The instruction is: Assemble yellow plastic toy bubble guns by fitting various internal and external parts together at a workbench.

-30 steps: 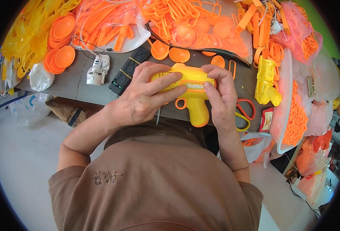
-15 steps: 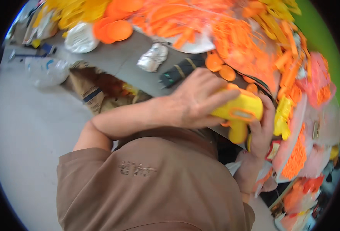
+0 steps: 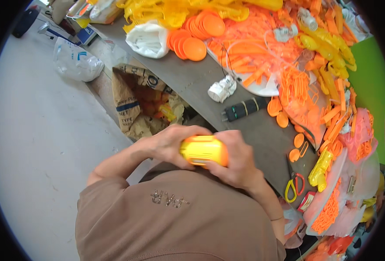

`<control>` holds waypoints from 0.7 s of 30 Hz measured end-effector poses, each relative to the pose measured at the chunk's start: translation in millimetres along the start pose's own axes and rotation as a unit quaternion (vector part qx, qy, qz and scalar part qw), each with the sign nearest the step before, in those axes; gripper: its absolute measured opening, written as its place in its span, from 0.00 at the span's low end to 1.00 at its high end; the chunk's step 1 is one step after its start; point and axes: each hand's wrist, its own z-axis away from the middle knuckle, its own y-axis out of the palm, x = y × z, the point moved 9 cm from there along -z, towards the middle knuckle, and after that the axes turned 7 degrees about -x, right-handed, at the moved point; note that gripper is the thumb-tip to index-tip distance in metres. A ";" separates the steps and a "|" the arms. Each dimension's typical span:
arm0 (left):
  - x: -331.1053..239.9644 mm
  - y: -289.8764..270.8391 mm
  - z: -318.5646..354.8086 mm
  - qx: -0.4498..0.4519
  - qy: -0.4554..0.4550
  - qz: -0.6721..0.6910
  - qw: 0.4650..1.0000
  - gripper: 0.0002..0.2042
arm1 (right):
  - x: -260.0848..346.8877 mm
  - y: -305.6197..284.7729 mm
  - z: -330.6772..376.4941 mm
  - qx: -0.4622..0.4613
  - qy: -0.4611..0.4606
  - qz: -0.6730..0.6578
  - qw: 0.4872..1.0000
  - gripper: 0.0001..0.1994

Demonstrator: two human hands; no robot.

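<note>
Held close against the chest, over the brown shirt (image 3: 179, 222): a yellow and orange plastic toy body (image 3: 203, 151), gripped from both sides at once. Left hand (image 3: 173, 143) wrapped over its left end, fingers curled closed around the shell; right hand (image 3: 236, 158) clasped on the right end, fingers likewise bent tight on the plastic, thumb side pressed in. Probably pinned between both palms like this to keep it steady while being worked on or pressed together, though the exact contact underneath is hidden. Just beyond, the grey worktable (image 3: 262, 135), with yellow-handled scissors (image 3: 293, 188) lying near the right forearm, within easy reach, and a yellow toy part (image 3: 321, 169) beside them at the edge of a tray. Further out, loose orange discs (image 3: 295, 141) scattered on the bare surface, a black rectangular object (image 3: 244, 109) and a small white bundle (image 3: 222, 89). At the far side, heaps of orange plastic sticks and frames (image 3: 288, 56) and a stack of orange discs (image 3: 197, 37), seemingly kept sorted by kind. Off the table's left edge, on the floor, an open paper sack (image 3: 133, 106) of scraps and a white plastic bag (image 3: 77, 61).
</note>
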 end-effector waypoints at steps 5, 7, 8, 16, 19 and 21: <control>113.1 -61.2 65.8 -0.134 -0.180 0.133 0.965 0.35 | -9.9 56.5 -25.0 0.070 0.005 0.011 0.997 0.29; 171.8 -82.9 96.9 -0.175 -0.212 0.154 0.949 0.34 | -5.6 51.9 -20.2 0.092 -0.020 0.000 0.996 0.28; 213.2 -94.6 118.9 -0.239 -0.278 0.196 0.910 0.33 | -4.7 51.1 -15.0 0.116 -0.033 -0.012 0.993 0.28; 348.3 -168.7 167.2 -0.537 -0.329 -0.197 0.752 0.30 | -14.3 34.7 -7.6 0.106 0.027 -0.036 0.993 0.25; 278.8 -200.1 130.6 -0.575 -0.235 -0.102 0.777 0.24 | -22.4 24.1 -1.1 0.076 0.067 -0.051 0.994 0.23; 206.8 -229.2 116.6 -0.647 -0.107 -0.125 0.745 0.18 | -26.8 12.4 5.0 0.032 0.086 -0.070 0.993 0.21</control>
